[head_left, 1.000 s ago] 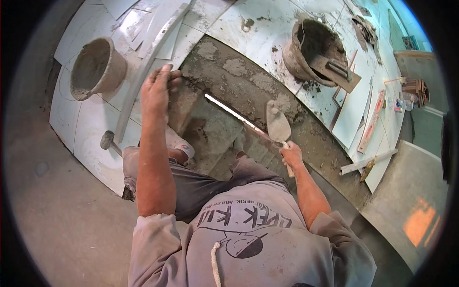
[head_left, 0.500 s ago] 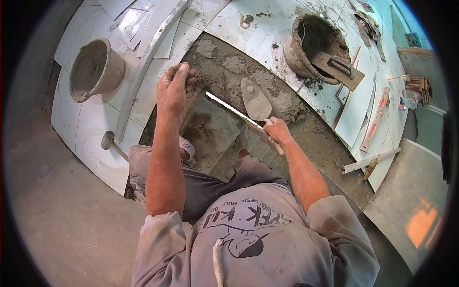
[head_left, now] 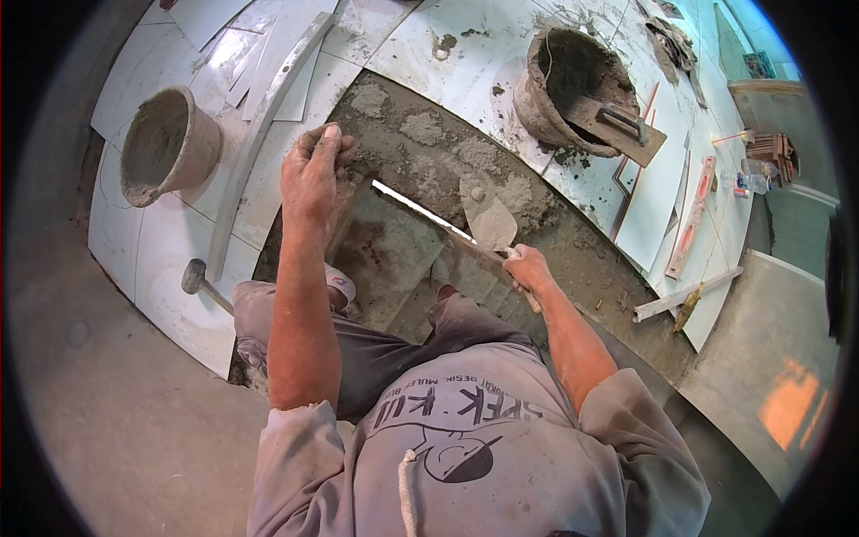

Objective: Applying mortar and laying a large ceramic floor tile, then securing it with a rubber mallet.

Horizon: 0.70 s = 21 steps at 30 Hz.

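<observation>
Right grip (head_left: pixel 530 271) wraps the handle of a grey, mortar-smeared, leaf-shaped trowel (head_left: pixel 489 224); left grip (head_left: pixel 315 166) curled, contents unclear. Grey cloth shirt (head_left: pixel 555 474) bears dark lettering (head_left: pixel 431 404).

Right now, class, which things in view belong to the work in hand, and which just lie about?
Probably in the work:
trowel, held in the right hand
rough mortar bed

Apparently just lying about:
mallet
red spirit level
crumpled cloth
</observation>
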{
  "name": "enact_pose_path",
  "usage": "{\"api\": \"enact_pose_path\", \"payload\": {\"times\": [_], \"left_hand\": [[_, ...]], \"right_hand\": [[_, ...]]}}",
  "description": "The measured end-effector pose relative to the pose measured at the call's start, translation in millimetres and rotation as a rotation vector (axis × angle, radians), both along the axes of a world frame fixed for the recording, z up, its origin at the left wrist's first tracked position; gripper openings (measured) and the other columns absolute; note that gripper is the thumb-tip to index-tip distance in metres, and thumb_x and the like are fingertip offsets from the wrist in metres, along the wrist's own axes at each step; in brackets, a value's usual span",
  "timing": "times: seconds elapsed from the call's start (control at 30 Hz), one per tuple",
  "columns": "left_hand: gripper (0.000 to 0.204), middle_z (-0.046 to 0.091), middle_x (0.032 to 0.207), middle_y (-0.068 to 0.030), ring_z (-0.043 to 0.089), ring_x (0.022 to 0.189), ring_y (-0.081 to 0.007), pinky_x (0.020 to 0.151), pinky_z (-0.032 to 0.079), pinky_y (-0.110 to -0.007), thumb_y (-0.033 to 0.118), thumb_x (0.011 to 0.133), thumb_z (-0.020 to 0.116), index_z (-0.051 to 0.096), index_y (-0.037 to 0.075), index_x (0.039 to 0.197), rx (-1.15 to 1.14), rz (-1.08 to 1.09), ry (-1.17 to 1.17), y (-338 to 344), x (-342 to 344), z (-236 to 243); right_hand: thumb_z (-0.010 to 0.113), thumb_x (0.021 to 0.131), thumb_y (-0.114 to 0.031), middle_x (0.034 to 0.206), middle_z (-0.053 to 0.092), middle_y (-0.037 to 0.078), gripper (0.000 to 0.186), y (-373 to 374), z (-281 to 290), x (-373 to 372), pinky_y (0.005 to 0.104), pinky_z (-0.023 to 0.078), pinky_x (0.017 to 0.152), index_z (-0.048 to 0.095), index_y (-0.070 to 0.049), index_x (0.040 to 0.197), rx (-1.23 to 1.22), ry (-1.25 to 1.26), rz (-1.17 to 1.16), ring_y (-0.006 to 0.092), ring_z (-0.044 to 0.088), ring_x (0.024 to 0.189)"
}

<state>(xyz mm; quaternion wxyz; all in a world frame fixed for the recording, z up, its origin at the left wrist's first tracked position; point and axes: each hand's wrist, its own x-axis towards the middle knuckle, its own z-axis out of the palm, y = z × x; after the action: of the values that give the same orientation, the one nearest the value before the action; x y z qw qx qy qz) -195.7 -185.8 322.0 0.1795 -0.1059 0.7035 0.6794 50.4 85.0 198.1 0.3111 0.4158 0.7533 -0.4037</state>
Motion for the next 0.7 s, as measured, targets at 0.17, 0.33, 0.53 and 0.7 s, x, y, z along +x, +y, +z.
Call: {"api": "enact_pose_path", "payload": {"times": [0.17,0.33,0.53,0.7], "left_hand": [[0.033,0.068,0.096,-0.0055,0.061,0.084,-0.0098,0.074,0.045,-0.024,0.032,0.093,0.057,0.06,0.005,0.112,-0.038,0.006,-0.007,-1.6,1.4,2.8],[0.034,0.067,0.096,-0.0049,0.061,0.083,-0.0095,0.075,0.045,-0.024,0.032,0.093,0.057,0.06,0.004,0.112,-0.019,-0.003,0.022,2.4,1.9,2.4],[0.029,0.065,0.093,-0.0046,0.057,0.082,-0.0087,0.072,0.043,-0.022,0.026,0.092,0.059,0.059,0.002,0.109,-0.016,0.026,0.004,7.7,4.5,7.5],[0.031,0.066,0.094,-0.0044,0.058,0.082,-0.0087,0.074,0.044,-0.023,0.029,0.093,0.058,0.06,0.004,0.111,-0.025,0.008,0.039,6.0,4.7,2.2]], "right_hand": [[0.06,0.076,-0.014,0.064,0.056,0.009,0.017,15.0,14.9,14.5,0.0333,0.044,0.042,0.054,0.0,0.084,-0.045,-0.061,-0.041,0.0168,0.056,0.047],[0.06,0.075,-0.014,0.065,0.057,0.009,0.017,23.8,17.7,33.1,0.0337,0.045,0.043,0.055,0.0,0.084,-0.015,-0.055,-0.125,0.0171,0.056,0.048],[0.056,0.079,-0.013,0.065,0.052,0.006,0.012,15.2,17.3,17.1,0.0312,0.043,0.041,0.052,-0.002,0.083,-0.117,-0.006,-0.405,0.015,0.052,0.046],[0.056,0.08,-0.013,0.064,0.051,0.006,0.013,15.3,11.2,-6.7,0.032,0.042,0.041,0.052,-0.002,0.084,-0.092,-0.03,-0.385,0.0153,0.05,0.046]]}}
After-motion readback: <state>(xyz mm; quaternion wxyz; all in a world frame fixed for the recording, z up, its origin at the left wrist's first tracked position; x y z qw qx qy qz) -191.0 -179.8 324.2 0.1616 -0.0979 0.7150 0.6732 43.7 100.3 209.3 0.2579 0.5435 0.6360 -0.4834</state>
